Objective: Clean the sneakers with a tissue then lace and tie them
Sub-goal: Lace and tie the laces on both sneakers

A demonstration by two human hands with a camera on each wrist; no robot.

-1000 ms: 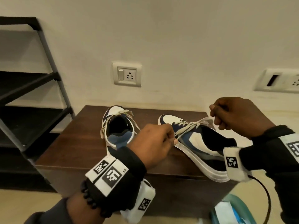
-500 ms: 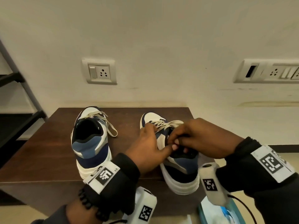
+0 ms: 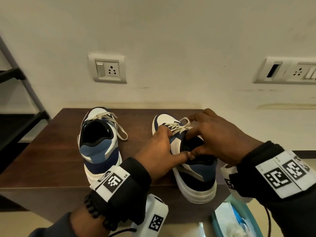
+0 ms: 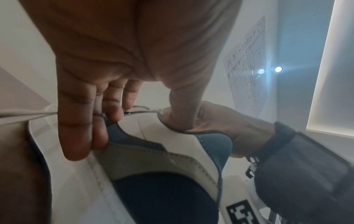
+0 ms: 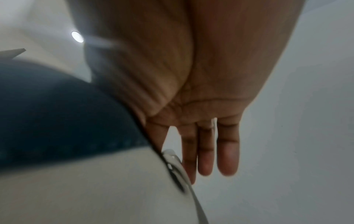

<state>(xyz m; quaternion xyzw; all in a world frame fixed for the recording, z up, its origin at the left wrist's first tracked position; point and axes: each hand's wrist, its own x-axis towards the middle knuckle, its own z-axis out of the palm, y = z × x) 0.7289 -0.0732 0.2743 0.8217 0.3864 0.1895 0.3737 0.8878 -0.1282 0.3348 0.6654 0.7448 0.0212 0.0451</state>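
Note:
Two white, blue and navy sneakers stand on the brown table (image 3: 51,151), heels toward me. The left sneaker (image 3: 100,146) is laced, with a loop hanging off its right side. My left hand (image 3: 172,144) grips the right sneaker (image 3: 195,177) from its left, fingers curled on the side panel (image 4: 153,151) and thumb on the collar. My right hand (image 3: 195,144) lies over the sneaker's right side, its thumb meeting the left thumb at the collar. Its fingers (image 5: 228,151) are straight beside the upper (image 5: 86,181). The cream lace (image 3: 177,127) is crossed over the tongue.
A teal container with white tissues (image 3: 236,219) sits below the table's front edge at the right. Wall sockets (image 3: 109,69) (image 3: 287,71) are on the wall behind. A black metal rack (image 3: 25,86) stands at the left.
A second ago both hands pulled the lace ends apart above the tilted right sneaker. Now they have come down onto the sneaker, which stands upright with its heel toward me.

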